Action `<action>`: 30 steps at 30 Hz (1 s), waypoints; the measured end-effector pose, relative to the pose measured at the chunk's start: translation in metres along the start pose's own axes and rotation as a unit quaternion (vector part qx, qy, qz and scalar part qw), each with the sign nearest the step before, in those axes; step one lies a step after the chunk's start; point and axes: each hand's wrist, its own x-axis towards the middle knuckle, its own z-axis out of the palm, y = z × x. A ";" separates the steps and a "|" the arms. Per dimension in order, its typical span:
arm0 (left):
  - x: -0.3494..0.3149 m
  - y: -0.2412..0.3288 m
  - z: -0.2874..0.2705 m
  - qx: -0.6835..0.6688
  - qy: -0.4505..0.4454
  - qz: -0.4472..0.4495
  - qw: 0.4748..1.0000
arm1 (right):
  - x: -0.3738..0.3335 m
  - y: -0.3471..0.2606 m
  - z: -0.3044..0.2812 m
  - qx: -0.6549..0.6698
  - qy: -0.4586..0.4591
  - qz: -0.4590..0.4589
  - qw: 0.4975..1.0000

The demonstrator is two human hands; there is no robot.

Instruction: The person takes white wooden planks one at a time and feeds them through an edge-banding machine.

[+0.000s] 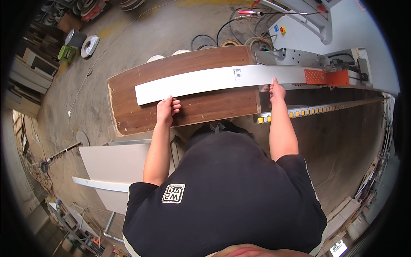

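A long, narrow white board (192, 82) lies flat across the brown wooden tabletop (205, 109), and its right end reaches into a machine beside an orange perforated guard (314, 76). At the board's near edge, toward its left end, is my left hand (168, 110), fingers curled and thumb against the edge. My right hand (277, 91) pinches the same near edge farther right, past the table's end, with the thumb on top; the fingers below are partly hidden. A small printed label (237, 75) sits on the board's top face.
A rail of yellow and grey rollers (308, 113) runs to the right of the table. Hoses (214, 40) and tape rolls lie beyond it. A pale panel (115, 165) stands at my left, with a green stool (66, 53) farther off on the concrete floor.
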 end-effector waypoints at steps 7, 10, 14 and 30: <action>0.002 -0.001 0.000 0.014 -0.008 -0.002 1.000 | -0.043 0.036 0.048 -0.126 -0.072 -0.037 0.989; -0.001 -0.001 0.001 0.015 -0.014 -0.002 1.000 | -0.102 0.049 0.086 -0.148 -0.184 -0.051 0.970; -0.001 -0.001 -0.001 0.021 -0.021 -0.005 1.000 | -0.116 0.047 0.101 -0.094 -0.171 -0.004 0.981; -0.005 0.001 0.002 0.046 -0.030 0.012 0.998 | -0.029 0.005 0.021 -0.016 -0.014 0.018 1.000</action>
